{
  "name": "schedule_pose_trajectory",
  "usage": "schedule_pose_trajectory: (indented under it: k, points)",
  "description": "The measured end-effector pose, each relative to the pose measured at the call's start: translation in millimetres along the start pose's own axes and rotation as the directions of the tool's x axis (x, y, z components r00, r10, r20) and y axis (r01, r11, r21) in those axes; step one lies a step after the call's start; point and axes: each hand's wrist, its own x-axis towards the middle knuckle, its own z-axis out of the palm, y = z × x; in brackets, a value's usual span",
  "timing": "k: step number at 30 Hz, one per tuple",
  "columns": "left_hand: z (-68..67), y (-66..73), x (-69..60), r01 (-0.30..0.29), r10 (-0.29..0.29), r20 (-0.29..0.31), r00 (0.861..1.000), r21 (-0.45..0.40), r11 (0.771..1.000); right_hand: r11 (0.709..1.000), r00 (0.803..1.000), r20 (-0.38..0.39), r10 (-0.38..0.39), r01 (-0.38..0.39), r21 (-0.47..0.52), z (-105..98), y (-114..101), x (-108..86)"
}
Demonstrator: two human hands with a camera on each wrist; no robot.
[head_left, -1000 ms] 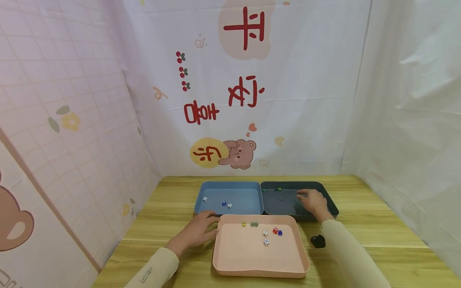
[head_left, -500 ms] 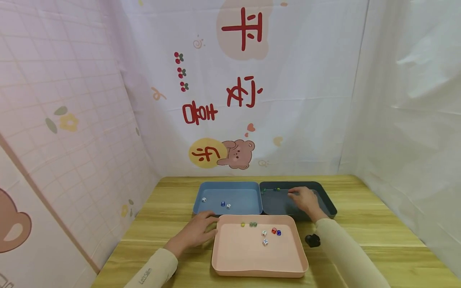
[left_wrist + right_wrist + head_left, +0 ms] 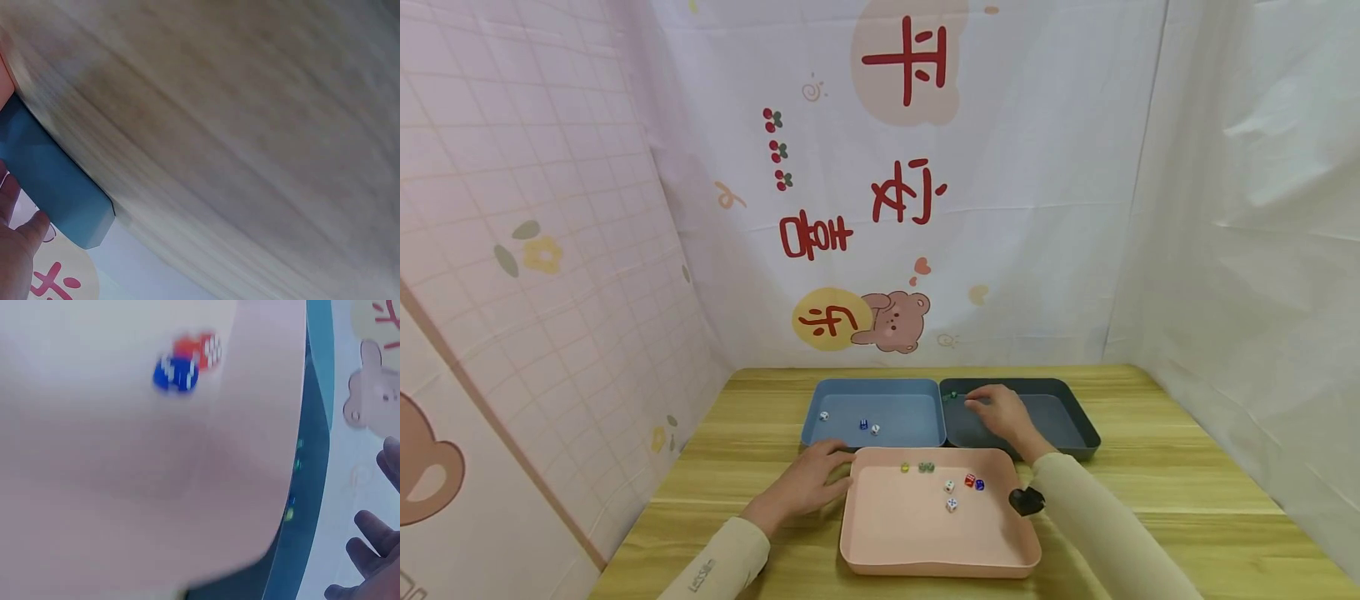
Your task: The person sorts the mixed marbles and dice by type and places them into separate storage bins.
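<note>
Had the left hand at the far-left corner of the pink tray, with fingers relaxed and apart. Saw two white dice and a blue die in the blue tray beyond. Counted seven dice in the pink tray, including a red die. Held the right hand over the dark tray, with thumb and fingers parted, near a green die and, blurred in the right wrist view, a yellow die.

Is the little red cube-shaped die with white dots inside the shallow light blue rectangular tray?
No, the red die lies in the shallow pink rectangular tray, beside a dark blue cube-shaped die.
</note>
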Motion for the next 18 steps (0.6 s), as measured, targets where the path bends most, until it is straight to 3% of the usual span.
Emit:
schedule_pose_trajectory:
  k: [11, 18]
  points:
    - [0.9, -1.6, -0.2, -0.007, 0.007, -0.007, 1.000, -0.004, 1.000, 0.992, 0.995, 0.066, -0.072, 0.064, 0.105, 29.9, -45.7, -7.6]
    - [1.8, -3.0, -0.1, -0.015, 0.015, -0.010, 1.000, -0.005, 1.000, 0.988, 0.987, 0.113, -0.112, 0.098, 0.119, 47.4, -61.1, -17.2]
